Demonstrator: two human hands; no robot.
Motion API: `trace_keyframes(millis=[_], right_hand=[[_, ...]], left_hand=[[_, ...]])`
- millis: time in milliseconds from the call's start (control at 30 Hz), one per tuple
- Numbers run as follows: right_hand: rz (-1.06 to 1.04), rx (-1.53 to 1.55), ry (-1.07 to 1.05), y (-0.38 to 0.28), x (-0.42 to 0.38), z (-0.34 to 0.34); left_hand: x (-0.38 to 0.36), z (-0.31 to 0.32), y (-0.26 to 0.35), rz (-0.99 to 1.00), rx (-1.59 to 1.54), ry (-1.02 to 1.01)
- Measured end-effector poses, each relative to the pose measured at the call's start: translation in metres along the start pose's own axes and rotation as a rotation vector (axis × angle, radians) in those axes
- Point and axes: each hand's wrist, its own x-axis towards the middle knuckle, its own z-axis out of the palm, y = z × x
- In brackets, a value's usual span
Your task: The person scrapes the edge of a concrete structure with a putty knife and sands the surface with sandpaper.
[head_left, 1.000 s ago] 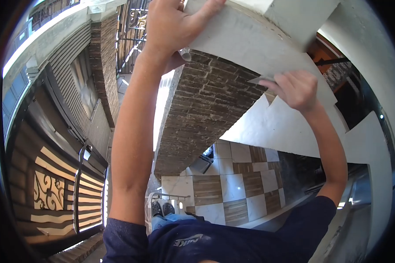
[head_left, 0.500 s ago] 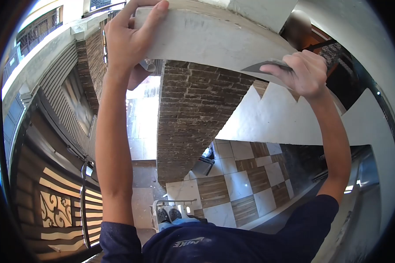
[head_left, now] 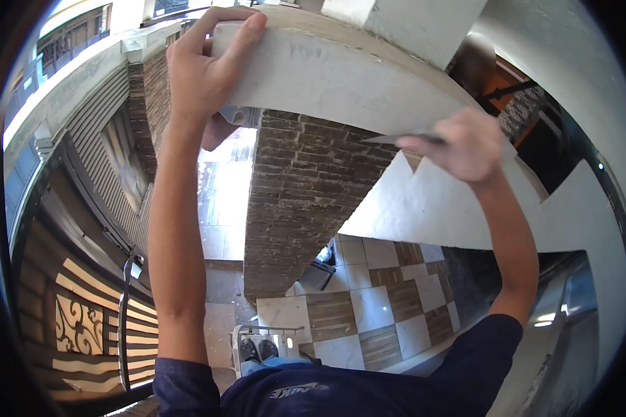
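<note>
My left hand grips the near left end of a white plastered beam, thumb against its front face and fingers over the top. My right hand, blurred by motion, is closed around a putty knife. The thin grey blade of the putty knife points left, close along the beam's lower edge. Small chips and scuffs mark the beam's upper edge and face. Behind my left wrist, a pale object is partly hidden under the beam's end.
A stone-clad wall drops below the beam, beside a white jagged-edged panel. My shoes stand on a raised metal-framed support above a checkered tile floor. A person is at the upper right. A patterned metal gate stands lower left.
My right hand has moved left and down with the putty knife, bringing the blade from the beam's face to its lower edge. My left hand keeps its grip. The view has tilted slightly.
</note>
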Motion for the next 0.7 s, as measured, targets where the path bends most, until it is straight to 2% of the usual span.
trace_keyframes(millis=[100,133,267,300,367,433,533,700], right_hand=[[0.077,-0.116,0.285,0.021,0.025,-0.022],[0.079,-0.107,0.292,0.022,0.021,-0.013],[-0.081,0.047,-0.111,0.001,-0.019,0.019],[-0.030,0.039,-0.073,0.000,-0.016,0.014],[0.080,-0.023,0.151,-0.001,0.009,-0.003],[0.062,-0.040,0.229,0.013,0.018,-0.024],[0.017,-0.123,0.217,0.020,0.022,-0.030],[-0.014,-0.095,0.166,0.030,0.022,-0.026]], left_hand=[[0.002,0.002,0.002,0.012,0.013,-0.003],[0.002,0.002,0.001,0.014,0.020,-0.001],[0.001,0.001,0.002,0.018,0.042,-0.005],[0.001,0.001,0.001,0.020,0.045,0.000],[0.002,0.001,0.001,0.019,0.047,0.012],[0.003,0.002,0.001,0.024,0.053,0.017],[0.003,0.003,0.001,0.022,0.063,0.014],[0.001,0.001,0.000,0.028,0.090,0.025]])
